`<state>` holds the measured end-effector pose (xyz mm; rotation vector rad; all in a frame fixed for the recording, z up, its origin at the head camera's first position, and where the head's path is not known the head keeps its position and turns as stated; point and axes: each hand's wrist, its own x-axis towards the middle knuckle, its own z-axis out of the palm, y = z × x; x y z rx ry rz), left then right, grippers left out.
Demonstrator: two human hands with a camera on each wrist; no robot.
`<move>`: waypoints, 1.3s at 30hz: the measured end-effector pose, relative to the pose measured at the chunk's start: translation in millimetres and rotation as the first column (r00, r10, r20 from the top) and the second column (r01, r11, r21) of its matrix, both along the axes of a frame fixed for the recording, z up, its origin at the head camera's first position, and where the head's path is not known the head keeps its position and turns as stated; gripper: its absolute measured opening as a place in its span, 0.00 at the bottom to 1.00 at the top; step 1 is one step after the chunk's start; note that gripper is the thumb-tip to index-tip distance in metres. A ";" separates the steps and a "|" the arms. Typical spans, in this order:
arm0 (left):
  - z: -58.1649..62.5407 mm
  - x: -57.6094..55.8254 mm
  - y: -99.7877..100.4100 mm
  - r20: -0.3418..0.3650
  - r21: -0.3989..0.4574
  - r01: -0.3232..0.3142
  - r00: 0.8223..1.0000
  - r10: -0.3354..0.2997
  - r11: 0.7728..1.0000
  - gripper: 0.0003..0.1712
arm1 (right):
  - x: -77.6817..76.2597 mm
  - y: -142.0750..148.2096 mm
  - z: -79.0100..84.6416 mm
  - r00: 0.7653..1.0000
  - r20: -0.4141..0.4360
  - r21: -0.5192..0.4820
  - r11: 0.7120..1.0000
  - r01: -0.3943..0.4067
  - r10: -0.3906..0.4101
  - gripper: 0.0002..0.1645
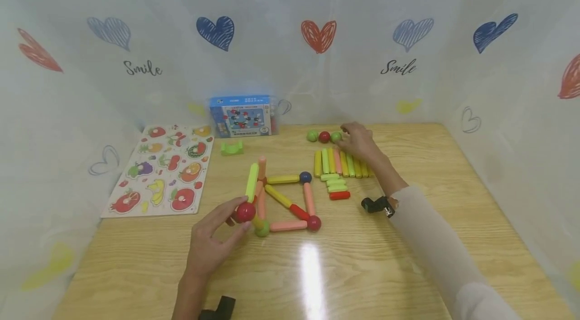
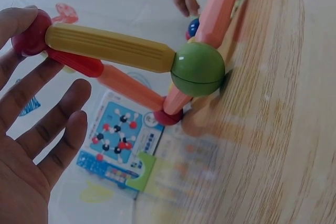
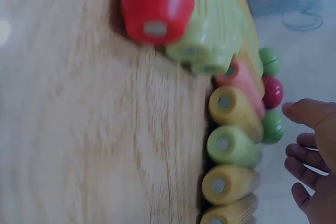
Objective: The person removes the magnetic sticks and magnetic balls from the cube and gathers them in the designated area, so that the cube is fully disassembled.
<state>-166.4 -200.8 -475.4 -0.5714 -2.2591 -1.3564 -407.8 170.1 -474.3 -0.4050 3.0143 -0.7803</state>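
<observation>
My left hand pinches a red ball between thumb and fingers. In the left wrist view, a yellow magnetic stick runs from that ball to a green ball, and a red stick also meets it. More sticks and balls of the frame lie on the table, including a blue ball at its far corner. A light-green stick slants up from behind the held ball. My right hand, fingers spread and loosely bent, reaches over a loose green ball at the row's right end.
Loose sticks lie in a row, with short light-green sticks and a red one in front. A toy box, a green curved piece and a fruit puzzle board stand or lie at the left.
</observation>
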 end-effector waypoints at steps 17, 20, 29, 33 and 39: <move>-2.7 -0.5 -1.2 -0.066 0.029 0.005 0.998 -0.003 1.000 0.31 | 121.1 -135.5 53.1 0.819 -0.047 -0.466 0.713 -0.524 0.572 0.27; -2.0 -1.1 0.0 -0.074 0.039 0.012 0.997 -0.009 0.999 0.32 | 126.0 -150.7 52.8 0.801 0.063 -0.578 0.676 -0.458 0.596 0.32; 0.3 -1.5 2.1 -0.067 0.025 0.036 0.997 -0.034 0.999 0.34 | 120.2 -153.3 54.2 0.829 0.216 -0.820 0.557 -0.132 0.515 0.24; 1.2 -1.7 -0.4 -0.062 0.024 0.035 0.998 -0.033 0.999 0.34 | 122.5 -150.1 61.8 0.900 0.120 -0.803 0.574 -0.162 0.420 0.21; -3.2 -3.9 -0.2 -0.074 0.041 0.033 0.997 -0.030 0.999 0.34 | 132.8 -126.2 70.8 0.948 -0.191 -0.728 0.611 -0.311 0.254 0.18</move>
